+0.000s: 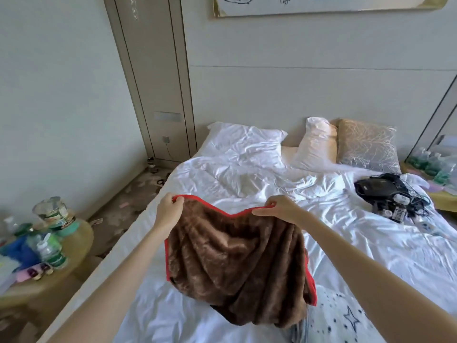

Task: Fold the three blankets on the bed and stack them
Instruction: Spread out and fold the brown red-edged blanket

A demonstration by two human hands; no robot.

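A brown fleece blanket with a red border [237, 263] hangs in the air over the white bed [371, 243]. My left hand [169, 210] pinches its upper left corner. My right hand [279, 209] pinches the red top edge further right, and the edge sags in a V between the hands. The blanket's lower part bunches on the bed. Under it at the bottom right lies a white blanket with dark stars and dots [343, 315]. A strip of pale blue-grey fabric [300, 329] shows beside it. No other blanket is visible.
White pillows [244, 141] and a beige patterned cushion [368, 144] lie at the head of the bed. A black bag with cables [385, 191] sits on the right side. A round side table [76, 243] with bottles stands left of the bed.
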